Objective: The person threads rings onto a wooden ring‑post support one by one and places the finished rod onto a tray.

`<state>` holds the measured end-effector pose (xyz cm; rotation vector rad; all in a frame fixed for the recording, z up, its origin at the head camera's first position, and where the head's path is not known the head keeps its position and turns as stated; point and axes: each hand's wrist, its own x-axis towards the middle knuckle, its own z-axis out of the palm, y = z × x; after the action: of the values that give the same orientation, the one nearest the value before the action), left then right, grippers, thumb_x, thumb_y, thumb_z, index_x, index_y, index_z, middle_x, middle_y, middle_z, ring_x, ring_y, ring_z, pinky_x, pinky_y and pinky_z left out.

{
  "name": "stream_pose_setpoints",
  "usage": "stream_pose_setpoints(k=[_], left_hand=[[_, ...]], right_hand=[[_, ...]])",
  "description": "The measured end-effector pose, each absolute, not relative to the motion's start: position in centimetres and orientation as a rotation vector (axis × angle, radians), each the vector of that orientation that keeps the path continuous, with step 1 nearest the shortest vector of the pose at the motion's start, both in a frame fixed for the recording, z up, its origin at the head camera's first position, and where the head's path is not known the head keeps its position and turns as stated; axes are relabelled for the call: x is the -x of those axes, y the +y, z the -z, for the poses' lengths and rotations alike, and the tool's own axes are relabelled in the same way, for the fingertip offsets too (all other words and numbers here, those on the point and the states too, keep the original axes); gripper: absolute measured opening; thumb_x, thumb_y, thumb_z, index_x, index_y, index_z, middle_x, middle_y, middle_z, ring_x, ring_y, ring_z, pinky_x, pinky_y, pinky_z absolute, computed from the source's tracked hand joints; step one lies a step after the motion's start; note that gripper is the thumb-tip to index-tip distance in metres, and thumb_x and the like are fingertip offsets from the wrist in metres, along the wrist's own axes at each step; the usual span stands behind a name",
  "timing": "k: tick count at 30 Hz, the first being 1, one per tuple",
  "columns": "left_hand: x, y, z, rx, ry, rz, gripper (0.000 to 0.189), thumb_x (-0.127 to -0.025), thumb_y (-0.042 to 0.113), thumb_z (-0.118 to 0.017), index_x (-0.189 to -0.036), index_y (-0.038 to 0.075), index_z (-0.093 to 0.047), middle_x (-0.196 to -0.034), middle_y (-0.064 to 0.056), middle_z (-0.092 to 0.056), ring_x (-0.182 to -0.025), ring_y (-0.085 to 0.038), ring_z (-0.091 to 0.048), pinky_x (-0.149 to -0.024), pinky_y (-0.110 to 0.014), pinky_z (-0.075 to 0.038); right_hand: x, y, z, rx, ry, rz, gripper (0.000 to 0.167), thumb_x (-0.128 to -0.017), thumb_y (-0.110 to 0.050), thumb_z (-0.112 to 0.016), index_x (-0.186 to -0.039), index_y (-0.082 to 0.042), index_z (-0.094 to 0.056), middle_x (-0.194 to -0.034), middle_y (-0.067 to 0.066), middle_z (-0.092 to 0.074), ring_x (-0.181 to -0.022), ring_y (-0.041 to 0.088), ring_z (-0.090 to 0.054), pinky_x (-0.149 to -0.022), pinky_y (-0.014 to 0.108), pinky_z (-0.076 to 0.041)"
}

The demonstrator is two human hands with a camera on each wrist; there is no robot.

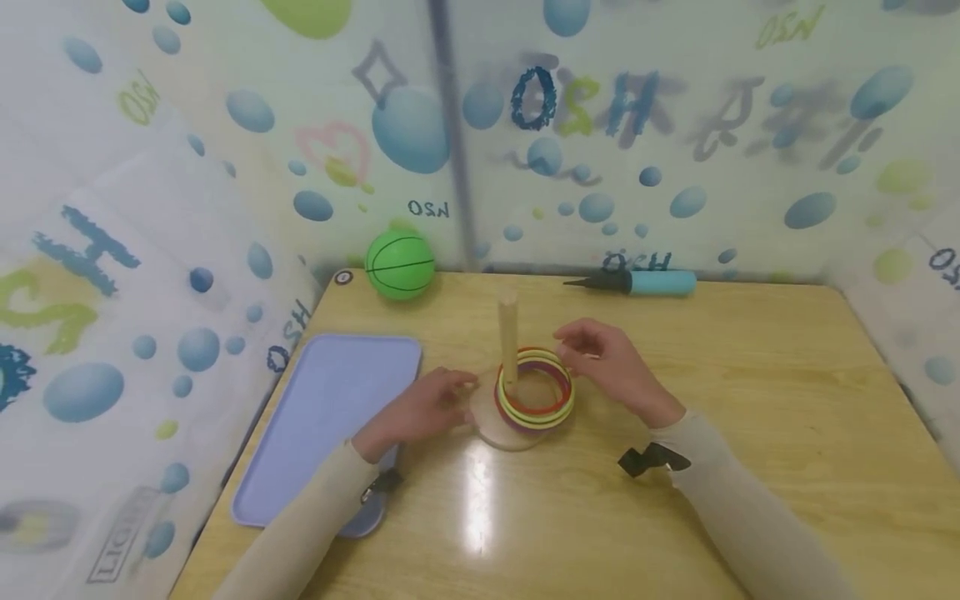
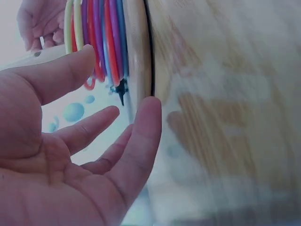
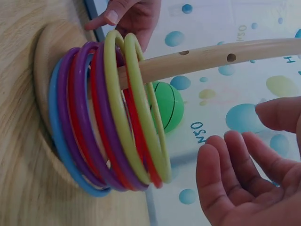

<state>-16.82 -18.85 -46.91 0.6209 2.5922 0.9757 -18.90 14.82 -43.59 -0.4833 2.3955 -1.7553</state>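
Note:
A wooden peg (image 1: 509,337) stands upright on a round wooden base (image 1: 491,427). Stacked around it are several thin rings (image 3: 101,127) in blue, purple, red and yellow, with yellow ones on top. The stack sits off-centre, reaching out to the right of the peg. My left hand (image 1: 426,407) is at the left side of the base, thumb and fingers spread and holding nothing; whether a fingertip touches the rim I cannot tell. To the right of the rings is my right hand (image 1: 609,367). Its loosely bent fingers hold nothing, and the right wrist view shows a gap between them and the rings.
A lilac tray (image 1: 337,400) lies on the left of the wooden table (image 1: 720,517), partly under my left forearm. At the back edge are a green ball (image 1: 401,265) and a blue and black hand pump (image 1: 660,283). Printed curtains (image 1: 675,183) hang behind and on both sides.

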Motion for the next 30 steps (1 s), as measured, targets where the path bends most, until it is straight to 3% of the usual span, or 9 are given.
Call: stream_pose_setpoints(k=[6,13,18,25,30], left_hand=[[16.0,-21.4,45.9,-0.466,2.567,-1.084,0.058,-0.097,0.025,-0.077,-0.15,0.014,-0.058,-0.142,-0.016,-0.063,-0.128,-0.036,-0.063,-0.105,-0.052,-0.055],[15.7,-26.7,44.8,-0.241,2.624,-1.176,0.06,-0.1,0.028,-0.075,-0.154,0.016,-0.053,-0.154,-0.014,-0.055,-0.138,-0.04,-0.057,-0.107,-0.055,-0.054],[15.4,-30.5,44.4,-0.214,2.738,-1.167,0.061,-0.101,0.027,-0.073,-0.155,0.009,-0.051,-0.154,-0.022,-0.053,-0.135,-0.044,-0.057,-0.109,-0.06,-0.051],[14.1,-34.8,44.4,0.026,2.803,-1.091,0.069,-0.102,0.032,-0.071,-0.159,0.006,-0.043,-0.152,-0.028,-0.05,-0.137,-0.048,-0.052,-0.109,-0.065,-0.048],[13.3,-37.7,45.1,0.143,2.823,-1.018,0.074,-0.103,0.035,-0.069,-0.161,0.001,-0.038,-0.158,-0.032,-0.042,-0.14,-0.052,-0.046,-0.11,-0.069,-0.044]], right_hand=[[18.4,14.1,42.8,0.555,2.464,1.763,0.028,-0.102,-0.018,-0.071,-0.128,-0.007,-0.069,-0.113,0.013,-0.073,-0.105,0.02,-0.071,-0.091,0.027,-0.059],[17.8,12.9,42.7,0.646,2.393,1.803,0.036,-0.101,-0.02,-0.071,-0.136,-0.012,-0.066,-0.122,0.013,-0.072,-0.114,0.024,-0.07,-0.093,0.043,-0.061],[17.5,11.8,42.9,0.683,2.317,1.86,0.039,-0.098,-0.014,-0.074,-0.136,-0.011,-0.067,-0.123,0.019,-0.073,-0.116,0.029,-0.07,-0.095,0.054,-0.06],[17.4,10.4,43.7,0.757,2.165,1.965,0.036,-0.097,-0.005,-0.074,-0.132,-0.002,-0.068,-0.123,0.015,-0.073,-0.117,0.025,-0.07,-0.104,0.044,-0.058],[17.3,9.9,43.9,0.797,2.157,1.965,0.03,-0.098,-0.006,-0.073,-0.128,-0.005,-0.071,-0.12,0.011,-0.075,-0.115,0.019,-0.071,-0.105,0.041,-0.058]])
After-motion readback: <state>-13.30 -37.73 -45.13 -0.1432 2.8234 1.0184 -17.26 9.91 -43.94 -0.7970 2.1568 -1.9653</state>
